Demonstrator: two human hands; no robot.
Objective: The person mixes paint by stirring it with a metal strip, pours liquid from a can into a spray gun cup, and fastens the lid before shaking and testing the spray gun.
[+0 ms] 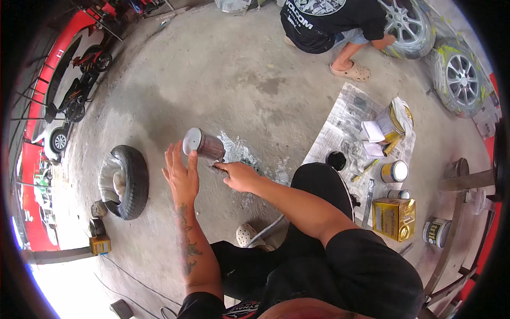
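A spray gun cup (pixel 206 144) with a pale round lid is tilted to the left above the concrete floor. My left hand (pixel 181 174) is beside the lid, its fingers stretched out and its thumb near the lid's lower edge. My right hand (pixel 237 176) is closed around the grey handle (pixel 217 171) below the cup. A hose (pixel 268 229) runs down past my shoe. White and dark stains mark the floor behind the cup.
A tyre (pixel 134 182) lies at the left. Newspaper (pixel 340 114) at the right bears a large can (pixel 390 125), a dark open pot (pixel 336 159), smaller cans and a yellow tin (pixel 394 219). Another person (pixel 329 24) crouches by wheels (pixel 406 26) at the top.
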